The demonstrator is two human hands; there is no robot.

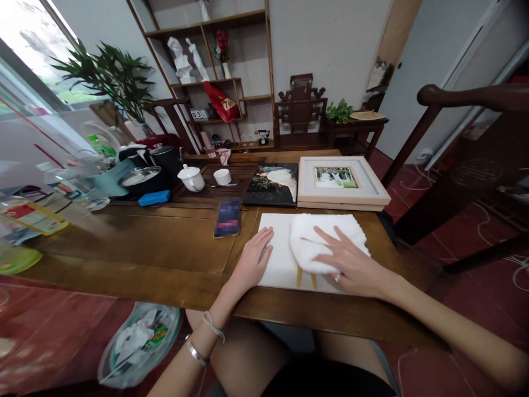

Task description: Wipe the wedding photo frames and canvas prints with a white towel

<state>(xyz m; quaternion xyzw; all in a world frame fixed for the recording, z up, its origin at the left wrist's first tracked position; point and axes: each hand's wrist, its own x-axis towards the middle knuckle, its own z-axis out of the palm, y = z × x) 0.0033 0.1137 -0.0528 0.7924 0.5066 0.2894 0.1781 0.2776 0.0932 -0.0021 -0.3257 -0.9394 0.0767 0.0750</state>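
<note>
A flat white panel [278, 259] lies on the wooden table [165, 242] in front of me. My left hand [251, 259] rests flat on the panel's left edge, fingers stretched out. A folded white cloth [322, 237] lies on the panel, and my right hand [351, 262] presses down on it with fingers spread. Behind the panel sit a dark photo print [273, 184] and a white framed photo [341, 182]. A phone [227, 218] lies just left of the panel.
A tea tray with white cup [222, 176] and lidded pot [192, 178], kettles and bottles crowd the table's far left. A bin with rubbish [140, 342] stands on the floor at left. A wooden chair back [454, 99] rises at right. Shelves line the far wall.
</note>
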